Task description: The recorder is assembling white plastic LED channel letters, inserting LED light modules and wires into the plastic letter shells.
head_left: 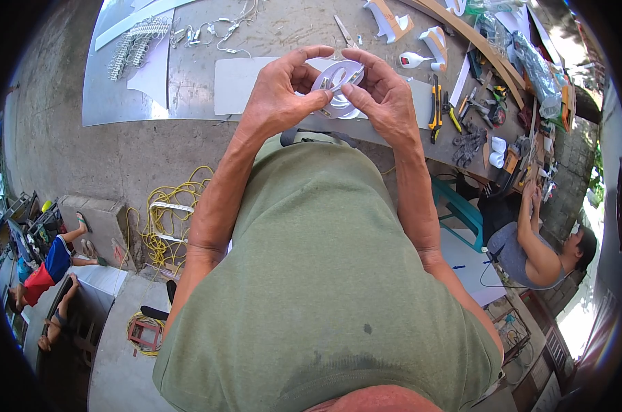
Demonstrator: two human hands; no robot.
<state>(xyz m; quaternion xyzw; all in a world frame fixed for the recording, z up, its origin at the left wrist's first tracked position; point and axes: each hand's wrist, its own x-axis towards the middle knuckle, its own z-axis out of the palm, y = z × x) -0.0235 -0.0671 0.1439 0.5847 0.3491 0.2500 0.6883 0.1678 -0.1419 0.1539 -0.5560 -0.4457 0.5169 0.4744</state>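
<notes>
My left hand (278, 95) and my right hand (388, 95) hold a white hollow curved piece (338, 104) between them, above the near edge of the metal table (194, 82). It looks like a thin-walled plastic letter with small light modules inside. Both thumbs press into its open face while the fingers curl around its outer sides. Beneath my hands lies a pale flat sheet (239, 86). Just beyond them are scissors (344, 31). To the right sits a small white bottle with a red label (412, 60), near two white letter-shaped pieces (388, 22).
A string of light modules (222, 33) and a pile of them (138, 47) lie at the table's left. A yellow cutter knife (435, 113), gloves (469, 145) and tools crowd the right. One person (531, 250) sits there; others are far left, beyond yellow cable (165, 223).
</notes>
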